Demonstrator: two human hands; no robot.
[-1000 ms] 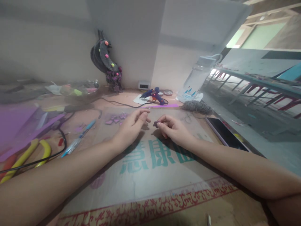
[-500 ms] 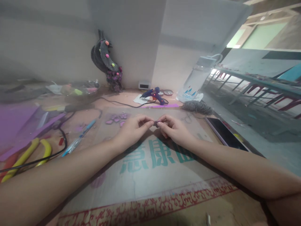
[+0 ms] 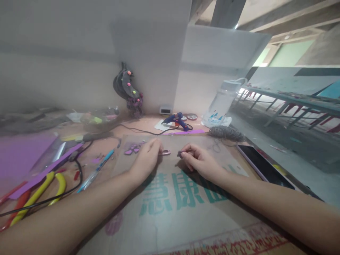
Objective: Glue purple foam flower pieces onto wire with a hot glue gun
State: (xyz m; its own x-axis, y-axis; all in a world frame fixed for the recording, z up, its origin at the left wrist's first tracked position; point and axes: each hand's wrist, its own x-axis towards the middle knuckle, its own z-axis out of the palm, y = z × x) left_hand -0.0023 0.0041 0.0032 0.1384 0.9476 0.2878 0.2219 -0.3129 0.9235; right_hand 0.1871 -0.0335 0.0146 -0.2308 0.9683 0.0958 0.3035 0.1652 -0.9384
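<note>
My right hand [image 3: 195, 157] pinches a small dark purple-grey piece [image 3: 180, 154] between thumb and fingertips, just above the mat [image 3: 170, 226]. To its left, my left hand [image 3: 148, 156] is curled downward over the mat, its fingertips mostly hidden behind the hand. From under those fingers a narrow pale pink loop [image 3: 166, 152], like a small tool's handle, sticks out to the right. Several purple heart-shaped pieces [image 3: 130, 150] with dark edging lie just beyond my left wrist.
At the back are a blue glue gun [image 3: 176, 121], a water bottle [image 3: 221, 102] and grey yarn [image 3: 227, 134]. A phone [image 3: 265, 166] lies right. On the left are a pen [image 3: 98, 168], yellow-handled pliers [image 3: 39, 191], a cord and purple sheets [image 3: 23, 156]. A grey crescent decoration [image 3: 129, 86] stands against the wall.
My hands were together at the small dark piece. The left has let go and moved left to the pink loop; the right still holds the piece. The view has tilted upward.
</note>
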